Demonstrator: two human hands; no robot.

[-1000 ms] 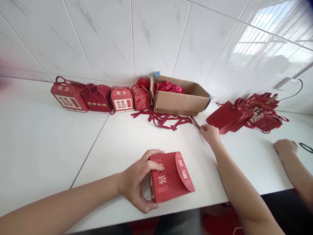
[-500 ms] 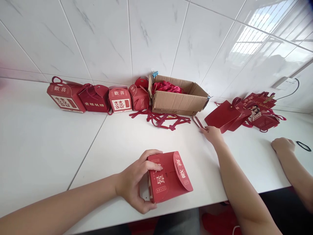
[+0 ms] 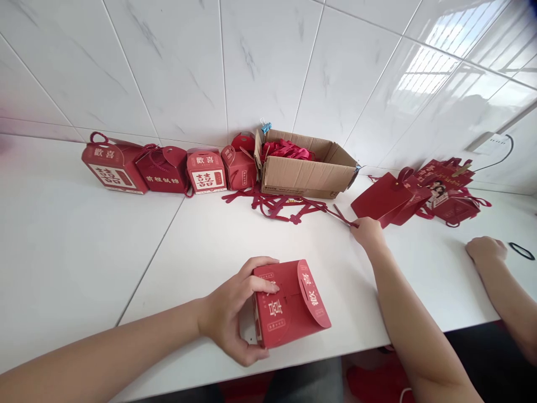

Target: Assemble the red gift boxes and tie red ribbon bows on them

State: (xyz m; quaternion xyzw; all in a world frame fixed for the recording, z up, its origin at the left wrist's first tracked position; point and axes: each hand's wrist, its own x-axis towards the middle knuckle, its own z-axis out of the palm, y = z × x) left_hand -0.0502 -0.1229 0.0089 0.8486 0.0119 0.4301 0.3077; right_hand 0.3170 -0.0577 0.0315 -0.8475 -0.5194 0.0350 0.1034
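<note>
My left hand [image 3: 241, 310] is wrapped around the left side of a red paper gift box [image 3: 289, 305]. The box lies on the white table with a rounded, slotted flap on its right and white Chinese characters on top. At the right, my right hand [image 3: 368, 232] is closed on the end of a dark red strap [image 3: 342, 217]. This strap stretches up and left towards a loose pile of similar dark red straps [image 3: 289, 211] in front of the cardboard box. My right fingertips are partly hidden from view.
Finished-looking red gift boxes [image 3: 205, 170] line the wall at left. An open cardboard box [image 3: 310, 176] holds red ribbon. Red gift bags [image 3: 381, 198] and more boxes stand at right. Another person's hand [image 3: 486, 248] rests near a black loop [image 3: 521, 251].
My right hand has shifted slightly right, and the strap in it now stretches left towards the pile instead of curling upward. My left hand and the gift box have stayed put.
</note>
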